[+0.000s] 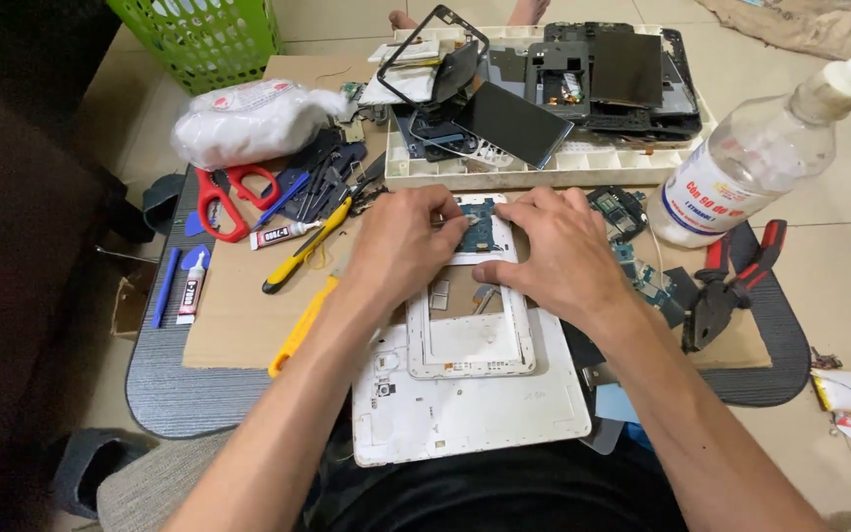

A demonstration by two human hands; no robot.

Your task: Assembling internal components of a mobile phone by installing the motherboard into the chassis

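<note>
Head view: both hands, left hand (401,246) and right hand (554,251), pinch the thin white phone frame (470,340) on the counter (238,315); it looks light, brittle, best gripped along its edges.

From where I sit the view is evenly and fairly brightly lit, with soft light from above and no hard shadows; only thin dark edges sit under my hands and the tools. The far left is taken up by a dim, almost black mass that shows no detail. A pale sheen lies on the dark glass panel (514,123) in the far tray (544,172), and the clear bottle (755,158) on the right catches soft highlights. The middle is sharp; my forearms near the bottom edge look slightly soft. The bottle leans outward, stretched by the wide lens at the edges.
</note>
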